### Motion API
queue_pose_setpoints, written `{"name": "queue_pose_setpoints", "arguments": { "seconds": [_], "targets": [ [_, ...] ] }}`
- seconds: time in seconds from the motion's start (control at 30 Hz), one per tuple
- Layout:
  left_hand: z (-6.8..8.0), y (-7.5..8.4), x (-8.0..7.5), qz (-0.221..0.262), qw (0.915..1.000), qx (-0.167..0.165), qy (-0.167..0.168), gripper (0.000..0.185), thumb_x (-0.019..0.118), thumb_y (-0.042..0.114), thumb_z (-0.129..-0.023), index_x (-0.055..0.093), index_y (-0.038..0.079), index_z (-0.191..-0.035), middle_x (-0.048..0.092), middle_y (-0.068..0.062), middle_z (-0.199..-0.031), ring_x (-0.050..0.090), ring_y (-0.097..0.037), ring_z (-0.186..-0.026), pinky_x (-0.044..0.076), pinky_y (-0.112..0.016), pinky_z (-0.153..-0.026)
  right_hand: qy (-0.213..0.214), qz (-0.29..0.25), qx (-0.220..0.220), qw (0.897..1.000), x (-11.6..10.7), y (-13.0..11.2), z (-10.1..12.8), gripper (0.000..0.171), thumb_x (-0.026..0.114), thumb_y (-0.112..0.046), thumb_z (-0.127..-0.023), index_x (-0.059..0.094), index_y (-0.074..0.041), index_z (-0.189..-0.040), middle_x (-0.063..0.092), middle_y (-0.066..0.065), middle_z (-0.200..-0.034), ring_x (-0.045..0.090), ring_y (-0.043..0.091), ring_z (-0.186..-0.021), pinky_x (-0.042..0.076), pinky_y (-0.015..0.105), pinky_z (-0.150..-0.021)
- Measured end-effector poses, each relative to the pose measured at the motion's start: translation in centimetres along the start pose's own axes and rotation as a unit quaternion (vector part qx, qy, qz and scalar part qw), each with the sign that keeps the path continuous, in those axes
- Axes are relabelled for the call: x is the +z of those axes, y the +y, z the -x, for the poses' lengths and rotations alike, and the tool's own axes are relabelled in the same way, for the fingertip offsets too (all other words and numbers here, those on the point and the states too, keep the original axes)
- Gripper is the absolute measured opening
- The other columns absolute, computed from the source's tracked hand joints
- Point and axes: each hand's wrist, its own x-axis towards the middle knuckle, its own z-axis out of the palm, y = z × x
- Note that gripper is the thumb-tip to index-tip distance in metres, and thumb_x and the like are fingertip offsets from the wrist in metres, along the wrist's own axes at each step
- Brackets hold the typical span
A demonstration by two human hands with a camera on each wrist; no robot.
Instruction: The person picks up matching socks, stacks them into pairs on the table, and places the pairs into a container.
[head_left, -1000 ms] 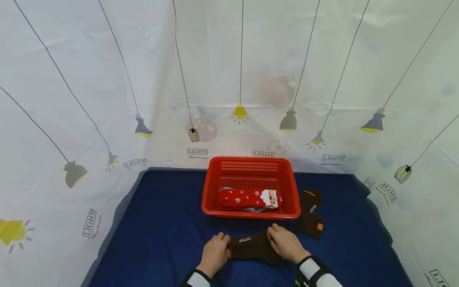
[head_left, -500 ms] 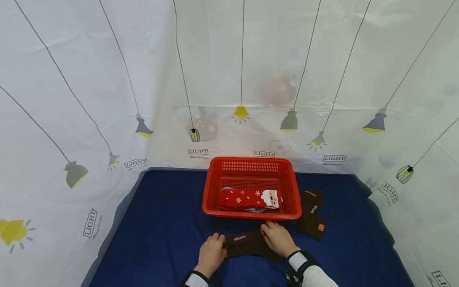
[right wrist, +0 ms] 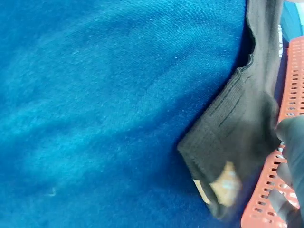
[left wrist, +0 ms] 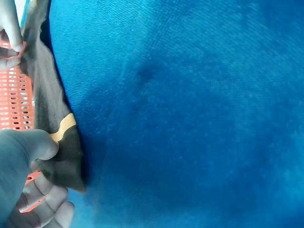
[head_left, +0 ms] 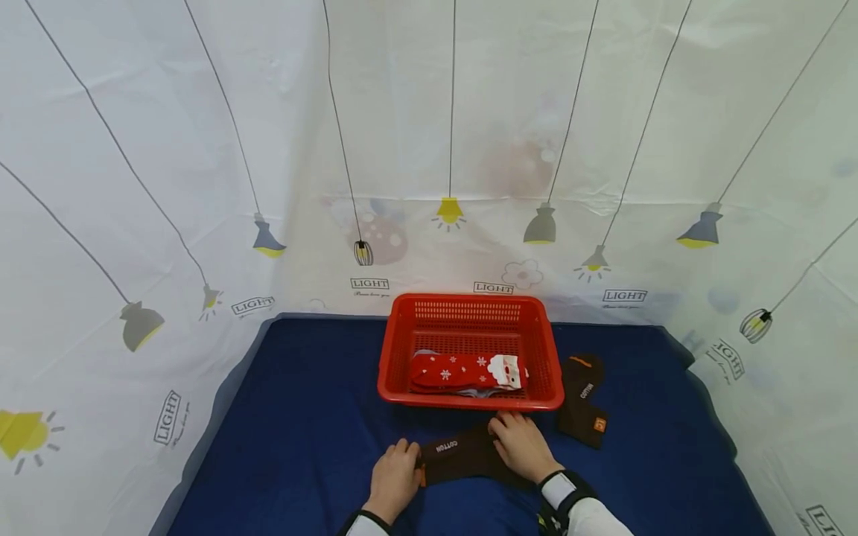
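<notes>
A dark brown sock (head_left: 459,458) marked COTTON lies stretched sideways on the blue cloth, its orange band at the left end. My left hand (head_left: 394,475) pinches that toe end; in the left wrist view the thumb (left wrist: 45,145) presses just beside the orange band. With the thumb and fingers, my right hand (head_left: 525,447) grips the sock's far edge near the heel. The right wrist view shows the ribbed cuff (right wrist: 213,128) hanging free of the fingers, with an orange patch by its end. A matching brown sock (head_left: 578,406) lies flat to the right.
Just beyond the hands stands a red plastic basket (head_left: 462,402) with perforated walls. Inside it lie folded red socks (head_left: 456,372) with snowflakes and a Santa face, over something grey. Blue cloth (head_left: 302,417) covers the surface, and printed white sheeting (head_left: 415,149) encloses it behind and at both sides.
Both hands have shifted slightly left with the brown sock between them, the right hand also a little toward the basket. Over the last half second they have hardly moved.
</notes>
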Motion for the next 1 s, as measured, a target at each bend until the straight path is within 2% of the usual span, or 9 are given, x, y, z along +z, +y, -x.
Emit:
{"name": "queue_pose_setpoints", "arguments": {
  "seconds": [0.13, 0.27, 0.43, 0.6, 0.77, 1.0],
  "targets": [
    [0.2, -0.1, -0.5, 0.002, 0.9996, 0.019, 0.022, 0.027, 0.077, 0.016, -0.060, 0.054, 0.017, -0.074, 0.048, 0.000, -0.071, 0.050, -0.018, -0.061, 0.041, -0.032, -0.050, 0.020, -0.003, 0.011, 1.000, -0.5, 0.2, 1.2, 0.025, 0.076, -0.018, -0.070, 0.058, -0.020, -0.088, 0.051, -0.003, -0.089, 0.051, 0.017, -0.080, 0.040, 0.033, -0.064],
    [0.6, -0.2, -1.0, 0.003, 0.9983, 0.042, 0.039, 0.027, 0.077, 0.016, -0.060, 0.055, 0.018, -0.074, 0.045, 0.002, -0.070, 0.047, -0.016, -0.060, 0.039, -0.029, -0.050, 0.022, -0.009, 0.027, 0.999, -1.1, 0.2, 2.7, 0.026, 0.075, -0.018, -0.070, 0.058, -0.021, -0.090, 0.051, -0.004, -0.089, 0.050, 0.015, -0.079, 0.041, 0.033, -0.064],
    [1.3, -0.3, -1.1, 0.015, 0.9975, 0.061, 0.033, 0.025, 0.077, 0.016, -0.060, 0.057, 0.020, -0.074, 0.045, 0.005, -0.071, 0.045, -0.013, -0.061, 0.038, -0.026, -0.051, 0.005, -0.016, 0.037, 0.999, -1.8, 0.0, 4.8, 0.025, 0.076, -0.020, -0.071, 0.058, -0.024, -0.089, 0.048, -0.008, -0.087, 0.046, 0.011, -0.075, 0.038, 0.028, -0.061],
    [1.8, -0.5, -0.8, 0.016, 0.9950, 0.086, 0.048, 0.026, 0.077, 0.016, -0.058, 0.062, 0.018, -0.079, 0.048, 0.003, -0.075, 0.046, -0.014, -0.063, 0.040, -0.027, -0.053, -0.013, -0.019, 0.033, 0.999, -2.1, -0.2, 6.5, 0.025, 0.076, -0.022, -0.070, 0.058, -0.024, -0.088, 0.046, -0.011, -0.085, 0.042, 0.007, -0.071, 0.034, 0.023, -0.057],
    [2.2, -0.6, -0.4, 0.017, 0.9949, 0.096, 0.027, 0.029, 0.078, 0.018, -0.060, 0.064, 0.017, -0.086, 0.049, 0.002, -0.079, 0.046, -0.014, -0.065, 0.040, -0.026, -0.055, -0.028, -0.021, 0.023, 0.999, -2.0, -0.2, 7.4, 0.028, 0.076, -0.026, -0.070, 0.058, -0.024, -0.091, 0.047, -0.009, -0.087, 0.044, 0.008, -0.072, 0.033, 0.023, -0.056],
    [2.4, -0.4, 0.1, 0.018, 0.9951, 0.097, -0.003, 0.034, 0.080, 0.021, -0.059, 0.062, 0.017, -0.088, 0.049, 0.002, -0.083, 0.046, -0.014, -0.069, 0.039, -0.026, -0.056, -0.060, -0.036, 0.034, 0.997, -1.4, 0.0, 7.9, 0.029, 0.076, -0.028, -0.071, 0.058, -0.024, -0.094, 0.046, -0.009, -0.089, 0.045, 0.009, -0.073, 0.033, 0.024, -0.056]
  ]
}}
